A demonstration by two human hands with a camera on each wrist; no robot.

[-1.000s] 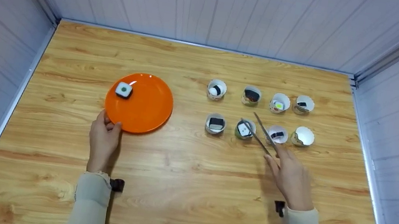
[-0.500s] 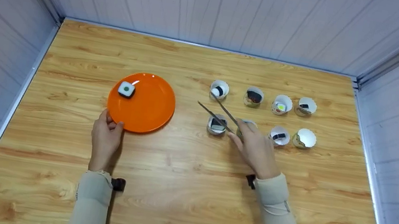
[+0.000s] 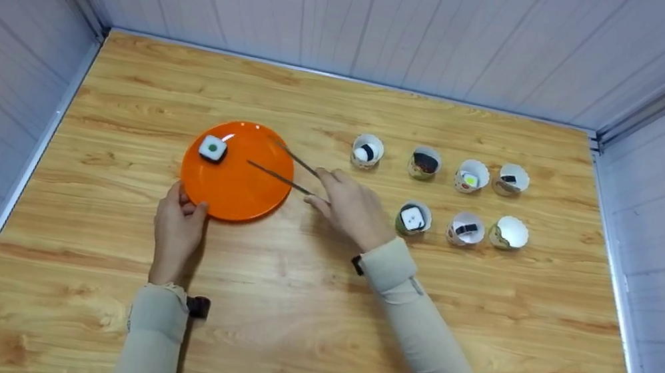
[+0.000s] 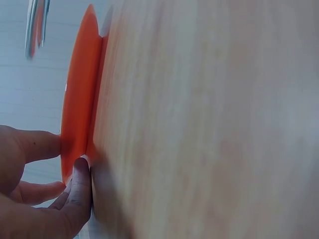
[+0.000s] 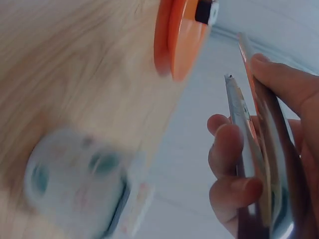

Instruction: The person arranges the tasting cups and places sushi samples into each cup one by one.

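Observation:
My left hand (image 3: 178, 232) pinches the near-left rim of a flat orange plate (image 3: 229, 199), with the thumb on top and fingers beneath the edge in the left wrist view (image 4: 75, 109). One toy sushi piece (image 3: 212, 148), white with a green dot and black sides, sits on the plate's upper left. My right hand (image 3: 353, 207) grips a pair of metal tongs (image 5: 279, 169). Their tips are spread apart over the plate, right of the sushi piece, with nothing between them. A blurred paper cup (image 5: 75, 184) stands below the right hand in the right wrist view.
Right of the plate stand two rows of small paper cups, several holding toy sushi, such as a white and black piece (image 3: 365, 151) and a white square one (image 3: 413, 217). The front-right cup (image 3: 510, 233) shows only white inside. Panel walls (image 3: 361, 16) border the wooden table (image 3: 284, 313).
My right hand has swept left with the tongs, from above the cups to over the plate, its forearm now slanting across the table. The left hand keeps its hold on the plate.

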